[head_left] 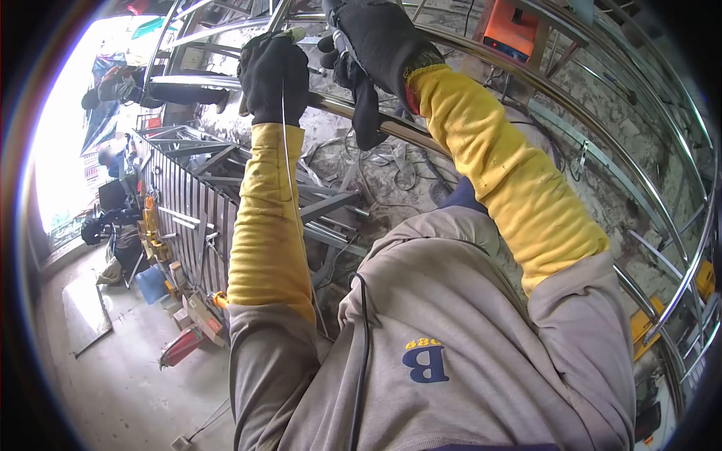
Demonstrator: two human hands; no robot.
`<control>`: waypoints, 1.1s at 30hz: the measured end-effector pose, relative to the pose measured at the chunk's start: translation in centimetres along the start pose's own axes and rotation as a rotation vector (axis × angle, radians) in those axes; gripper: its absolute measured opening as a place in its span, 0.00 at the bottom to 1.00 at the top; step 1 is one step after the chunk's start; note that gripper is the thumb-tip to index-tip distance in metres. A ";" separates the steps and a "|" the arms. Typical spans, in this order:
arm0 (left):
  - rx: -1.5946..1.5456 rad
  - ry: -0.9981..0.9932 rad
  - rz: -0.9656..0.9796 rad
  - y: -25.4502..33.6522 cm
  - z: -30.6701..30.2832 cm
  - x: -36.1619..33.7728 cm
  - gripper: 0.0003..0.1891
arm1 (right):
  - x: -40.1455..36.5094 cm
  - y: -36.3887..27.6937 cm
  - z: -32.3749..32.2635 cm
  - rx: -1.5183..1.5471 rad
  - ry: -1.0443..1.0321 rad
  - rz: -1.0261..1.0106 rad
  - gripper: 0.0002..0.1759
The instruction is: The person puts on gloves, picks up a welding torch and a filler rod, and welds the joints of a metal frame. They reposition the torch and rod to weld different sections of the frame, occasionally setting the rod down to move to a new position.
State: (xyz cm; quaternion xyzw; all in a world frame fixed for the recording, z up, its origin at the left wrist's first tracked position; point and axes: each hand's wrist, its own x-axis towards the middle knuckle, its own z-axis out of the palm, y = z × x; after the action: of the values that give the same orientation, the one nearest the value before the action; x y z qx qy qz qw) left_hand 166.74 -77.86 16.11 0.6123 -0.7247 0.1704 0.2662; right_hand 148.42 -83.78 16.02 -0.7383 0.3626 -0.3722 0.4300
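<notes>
My left hand [275,77], in a black glove with a yellow sleeve, is closed around a thin metal rod [289,169]. The rod runs back along the forearm. That hand is beside a shiny curved metal tube [331,104] at the top of view. My right hand [376,41], also in a black glove, is bent over the same tubing with its fingers curled. From it a black, rounded handle [368,120] hangs in front of the tube; it looks like part of a welding torch. Its tip is hidden.
Curved shiny tubes [602,128] arch across the right side. An orange machine [510,31] stands at the upper right. Grey metal frames [203,169] are stacked left of centre, with cables [406,177] on the floor. Another person [124,84] is at far left.
</notes>
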 end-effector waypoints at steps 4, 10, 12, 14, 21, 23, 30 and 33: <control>0.042 0.049 0.066 -0.5 0.3 0.1 0.12 | -2.0 -2.4 -2.2 0.965 -0.092 0.339 0.10; 0.058 0.050 0.051 0.3 -0.2 0.1 0.10 | -1.2 -2.3 -1.8 0.868 -0.035 0.380 0.16; 0.044 0.053 0.061 0.3 -0.3 0.1 0.10 | -1.1 -2.4 -1.6 0.914 -0.020 0.429 0.17; 0.028 0.054 0.073 0.4 -0.3 0.2 0.10 | -1.1 -2.1 -1.4 0.902 -0.024 0.414 0.16; 0.035 0.057 0.073 -0.3 -0.1 0.0 0.09 | -1.8 -2.5 -1.9 0.906 -0.039 0.434 0.17; 0.018 0.033 0.124 -1.1 -0.1 -0.1 0.09 | -1.9 -2.6 -2.0 0.908 -0.045 0.442 0.17; 0.023 0.038 0.127 -0.6 -0.1 -0.1 0.07 | -1.6 -2.7 -2.0 0.923 -0.045 0.470 0.19; 0.041 0.017 0.018 0.5 -0.3 0.0 0.09 | -1.5 -2.7 -2.0 0.927 -0.043 0.472 0.20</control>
State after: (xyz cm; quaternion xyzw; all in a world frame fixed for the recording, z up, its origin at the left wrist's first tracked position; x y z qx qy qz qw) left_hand 166.31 -77.60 16.35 0.6095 -0.7243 0.1930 0.2581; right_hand 146.56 -82.28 18.78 -0.3758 0.3073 -0.3711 0.7916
